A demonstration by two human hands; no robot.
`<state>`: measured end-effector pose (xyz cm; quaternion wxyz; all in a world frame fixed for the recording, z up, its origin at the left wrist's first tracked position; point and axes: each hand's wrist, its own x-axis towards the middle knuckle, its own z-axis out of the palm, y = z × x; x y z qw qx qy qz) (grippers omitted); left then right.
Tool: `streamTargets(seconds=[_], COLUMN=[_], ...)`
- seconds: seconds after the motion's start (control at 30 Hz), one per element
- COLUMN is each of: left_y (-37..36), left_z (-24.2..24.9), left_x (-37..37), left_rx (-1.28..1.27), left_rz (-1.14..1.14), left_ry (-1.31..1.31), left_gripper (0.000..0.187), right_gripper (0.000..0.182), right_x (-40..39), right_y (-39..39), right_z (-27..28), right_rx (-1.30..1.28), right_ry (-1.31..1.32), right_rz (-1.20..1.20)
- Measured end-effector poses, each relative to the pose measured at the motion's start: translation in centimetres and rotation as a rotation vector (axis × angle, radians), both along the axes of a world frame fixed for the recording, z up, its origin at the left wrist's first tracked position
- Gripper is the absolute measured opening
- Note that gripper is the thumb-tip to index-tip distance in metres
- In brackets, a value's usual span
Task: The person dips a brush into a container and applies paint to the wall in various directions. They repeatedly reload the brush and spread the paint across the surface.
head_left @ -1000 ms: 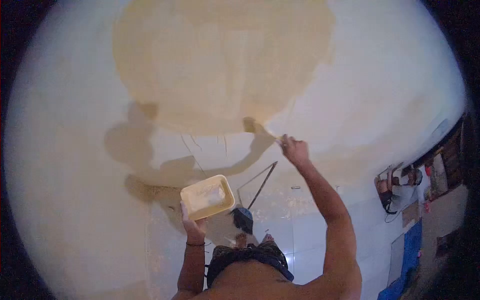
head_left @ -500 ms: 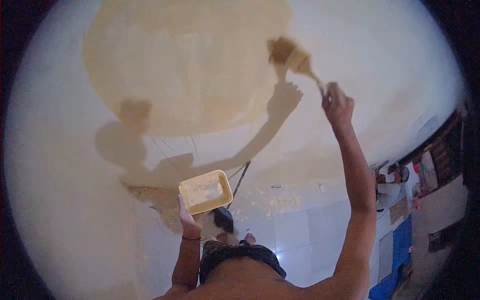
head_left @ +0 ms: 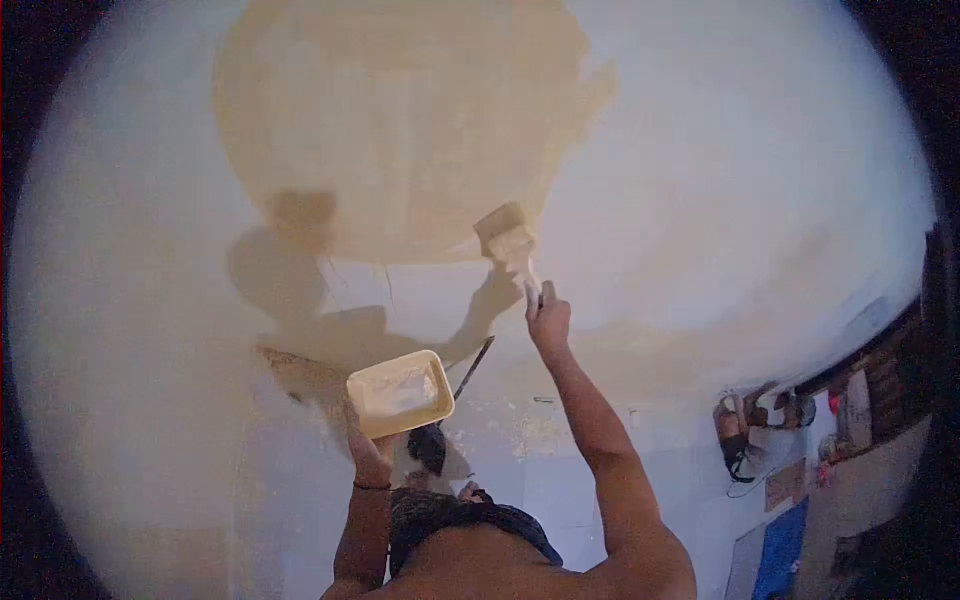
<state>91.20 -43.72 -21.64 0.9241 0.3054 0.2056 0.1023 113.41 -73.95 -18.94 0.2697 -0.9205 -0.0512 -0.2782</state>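
My right hand [head_left: 549, 316] is closed around the handle of a wide paintbrush [head_left: 509, 240]. The brush's bristles are at the lower right edge of a tan painted patch [head_left: 400, 130] on the pale wall [head_left: 720, 180]. My left hand [head_left: 370, 448] supports a cream rectangular paint tub [head_left: 402, 393] from beneath and the side, with fingers mostly hidden behind it. The tub is tilted so its inside shows, with pale paint in it. Shadows of my head, arm and brush fall across the wall.
A dark stick-like handle [head_left: 474, 367] leans near the wall's base, above a dark object [head_left: 427, 449] by my feet. Paint spatters mark the floor [head_left: 570, 495]. To the right lie a blue sheet [head_left: 781, 550] and assorted dark items [head_left: 733, 432].
My right hand has brought the brush down and to the left, toward the patch's lower edge. A new tan streak shows on the patch's right side. The tub stays in my left hand.
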Motion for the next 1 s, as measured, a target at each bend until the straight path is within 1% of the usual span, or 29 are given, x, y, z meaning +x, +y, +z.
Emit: streamTargets(seconds=[0.07,0.1,0.13,0.17,0.2,0.23,0.27,0.3,0.37,0.4,0.47,0.53,0.57,0.6,0.63,0.7,0.77,0.83,0.9,0.93,1.0], left_y=[1.1,0.3,0.2,-0.4,-0.8,-0.7,-0.3,-0.1,-0.5,-0.2,-0.4,-0.6,-0.9,-1.5,-1.9,-2.3,-2.2,-2.0,-1.9,-1.6,-1.1], left_z=[-2.7,-2.2,-2.2,-0.4,0.6,0.4,-0.3,-0.6,-0.3,-0.2,1.1,1.6,2.3,3.0,3.6,4.6,3.5,2.8,2.4,1.9,1.1], left_x=[0.5,0.0,-0.4,-0.8,-1.0,-0.8,-0.6,-0.4,-0.5,-0.6,-0.5,-0.7,-0.8,-1.3,-1.5,-1.4,-1.4,-1.0,-1.1,-1.3,-0.8], left_rx=[0.028,0.051,0.059,0.082,0.103,0.106,0.026,-0.054,0.001,0.052,0.038,0.002,-0.001,-0.006,-0.017,-0.026,-0.004,0.031,-0.021,-0.027,-0.069], left_rz=[0.012,0.015,0.019,0.037,0.051,0.042,0.019,-0.004,-0.026,-0.035,-0.012,0.021,0.023,0.026,0.036,0.051,0.064,0.07,0.006,-0.004,0.004], left_ry=[-0.017,-0.026,-0.013,-0.01,-0.007,-0.003,-0.037,-0.07,-0.091,-0.102,-0.106,-0.1,-0.124,-0.144,-0.144,-0.095,-0.072,-0.057,-0.051,-0.056,-0.074], left_gripper=[0.058,0.058,0.058,0.058,0.057,0.057,0.057,0.057,0.056,0.055,0.055,0.055,0.055,0.055,0.055,0.055,0.055,0.055,0.057,0.057,0.059], right_gripper=[0.025,0.026,0.027,0.027,0.026,0.025,0.026,0.026,0.028,0.031,0.03,0.029,0.031,0.03,0.03,0.025,0.028,0.028,0.026,0.026,0.03], right_x=[0.7,0.2,0.7,1.0,1.6,2.3,3.0,3.5,4.3,4.8,3.9,2.6,3.9,3.4,2.6,2.2,3.7,3.8,3.1,2.8,3.1], right_y=[1.2,0.8,1.0,0.9,1.2,1.6,2.3,2.5,2.6,2.2,-0.2,-4.1,-7.7,-10.2,-12.2,-15.6,-18.1,-17.0,-14.0,-12.2,-8.7], right_z=[-2.5,-2.6,-2.9,-1.5,-1.4,-1.6,-1.9,-2.0,-0.7,-0.9,3.0,7.4,7.6,10.0,13.8,20.2,24.6,30.4,36.1,37.7,39.9], right_rx=[-0.009,-0.022,0.022,0.031,-0.03,-0.095,-0.16,-0.155,-0.359,-0.42,-0.368,-0.449,-0.451,-0.522,-0.598,-0.592,-0.59,-0.625,-0.393,-0.402,-0.196], right_ry=[0.038,0.083,0.12,0.128,0.134,0.136,0.199,0.201,0.21,0.215,0.191,0.074,-0.014,-0.032,-0.056,-0.185,-0.429,-0.584,-0.571,-0.575,-0.601], right_rz=[0.02,0.032,0.051,0.051,0.061,0.067,0.091,0.084,0.155,0.114,0.124,0.064,0.095,0.055,0.011,0.02,0.075,-0.085,-0.18,-0.19,-0.15])
